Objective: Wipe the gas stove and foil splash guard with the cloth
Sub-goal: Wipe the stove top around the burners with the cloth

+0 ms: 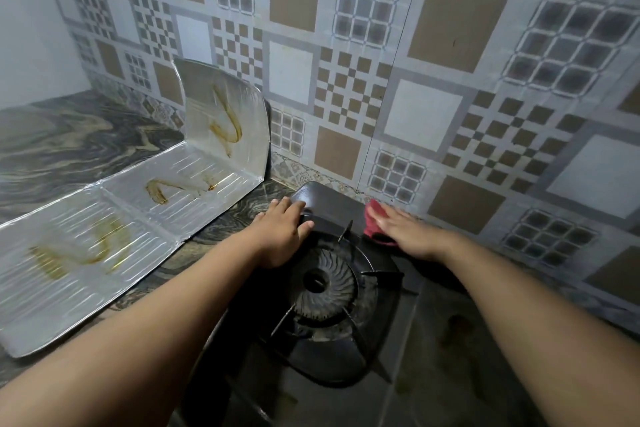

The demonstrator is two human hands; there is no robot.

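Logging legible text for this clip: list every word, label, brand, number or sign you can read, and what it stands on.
None: no readable text anywhere in this frame.
gas stove: no brand or label shows.
foil splash guard: only brown streaks, no print.
cloth: plain red.
wall tiles: patterns only.

Both bare forearms reach forward from the lower edge of the view, converging toward the far side of the scene. The left hand [282, 234] lies palm down with its fingers curved over an edge and the thumb spread to the right. The right hand [403, 230] lies flat, palm down, fingers straight and together, pointing up and to the left, the wrist nearly straight.
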